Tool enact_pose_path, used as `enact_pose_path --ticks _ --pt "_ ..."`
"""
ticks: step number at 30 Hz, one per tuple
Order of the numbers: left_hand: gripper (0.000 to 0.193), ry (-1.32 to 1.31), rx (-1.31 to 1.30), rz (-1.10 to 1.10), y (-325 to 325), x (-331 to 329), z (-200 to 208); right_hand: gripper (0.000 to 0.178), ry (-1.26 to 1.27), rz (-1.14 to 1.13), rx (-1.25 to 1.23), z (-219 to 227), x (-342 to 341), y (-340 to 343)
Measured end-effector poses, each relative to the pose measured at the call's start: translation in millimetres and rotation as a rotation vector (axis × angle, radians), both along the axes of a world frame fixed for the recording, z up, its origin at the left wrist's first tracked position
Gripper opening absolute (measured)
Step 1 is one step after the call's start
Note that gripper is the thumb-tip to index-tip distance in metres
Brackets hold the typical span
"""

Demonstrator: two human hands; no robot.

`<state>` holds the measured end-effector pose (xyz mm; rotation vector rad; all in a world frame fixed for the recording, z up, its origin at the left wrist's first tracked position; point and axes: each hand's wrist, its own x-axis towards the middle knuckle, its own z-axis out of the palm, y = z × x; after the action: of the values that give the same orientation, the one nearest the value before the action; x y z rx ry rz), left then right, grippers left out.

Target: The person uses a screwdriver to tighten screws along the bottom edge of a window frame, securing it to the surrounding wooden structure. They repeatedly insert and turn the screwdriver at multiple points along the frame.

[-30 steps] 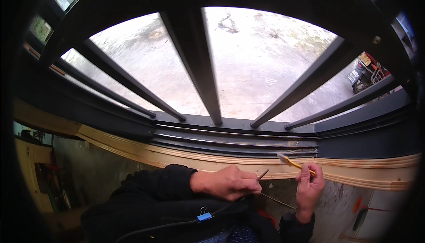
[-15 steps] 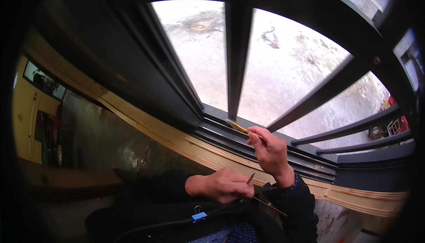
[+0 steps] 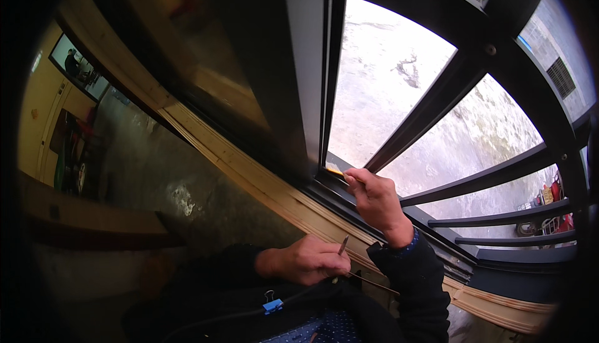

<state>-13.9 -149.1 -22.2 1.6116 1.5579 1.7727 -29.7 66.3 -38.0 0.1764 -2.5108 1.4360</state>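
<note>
My right hand (image 3: 377, 199) is closed around the yellow handle of a small brush (image 3: 335, 171). Its pale bristle end reaches into the corner of the dark window track (image 3: 334, 184), beside the upright sash frame. Lower and to the left, near my body, my left hand (image 3: 306, 260) is closed on a thin tool with a pointed metal tip (image 3: 343, 245) sticking up past the fingers. A thin rod (image 3: 374, 282) extends from below the same hand toward my right sleeve; whether it belongs to that tool I cannot tell.
Dark metal bars (image 3: 430, 109) stand beyond the track, with bright ground outside. A pale wooden sill (image 3: 249, 187) runs diagonally in front. The dark sash (image 3: 306, 93) rises at the left. A blue binder clip (image 3: 272, 306) sits on my dark clothing. A person (image 3: 72, 62) shows far left.
The view has shifted, and the sash now covers the left opening. My right hand has carried the brush along the track to the sash's corner. My left hand keeps its hold.
</note>
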Motion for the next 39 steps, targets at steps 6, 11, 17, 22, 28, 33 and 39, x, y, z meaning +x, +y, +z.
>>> enact_pose_path --ticks 6,11,17,22,28,33,39 --pt "0.003 -0.022 0.019 0.02 3.3 4.7 -5.4 0.008 -0.008 -0.041 0.051 1.3 9.6 14.4" --pt "0.004 -0.033 0.013 0.015 8.1 7.5 -8.0 0.008 -0.015 -0.055 -0.04 -6.9 -0.5 -2.5" --pt "0.003 -0.047 0.024 -0.012 11.6 8.2 -9.4 0.009 -0.086 -0.073 0.177 2.3 4.5 3.0" --pt "0.003 -0.048 -0.014 -0.056 21.3 8.8 -9.5 0.009 -0.221 -0.103 0.404 26.8 33.7 36.4" --pt "0.007 -0.089 -0.021 -0.149 44.7 10.4 -12.9 0.01 -0.399 -0.28 0.604 47.8 116.1 93.7" --pt "0.011 -0.033 -0.013 -0.207 64.9 15.4 -17.4 0.011 -0.555 -0.502 0.753 59.4 189.6 150.6" --pt "0.013 -0.094 -0.039 -0.292 76.0 16.1 -18.6 0.012 -0.55 -0.829 0.83 77.5 240.5 161.1"
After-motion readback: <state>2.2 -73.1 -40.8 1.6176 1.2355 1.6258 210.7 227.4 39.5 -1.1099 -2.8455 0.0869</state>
